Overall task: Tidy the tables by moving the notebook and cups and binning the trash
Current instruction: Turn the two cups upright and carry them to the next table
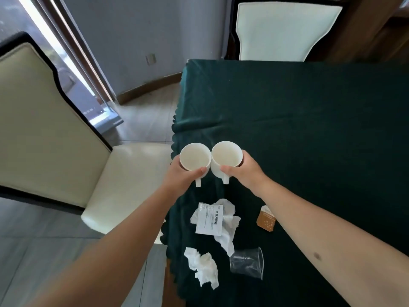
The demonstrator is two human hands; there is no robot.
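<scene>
Head-worn view, steeply down, near table [309, 129]

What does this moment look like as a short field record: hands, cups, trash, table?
left hand: grips a white cup, handle toward the camera
right hand: grips a second white cup, handle toward the camera
cups: side by side above the table's left edge, both look empty
table: dark green tablecloth
trash on table: white sachet lying on a crumpled tissue; second crumpled tissue; clear plastic cup on its side; small orange box
notebook: not in view
seating: cream chair at left
</scene>
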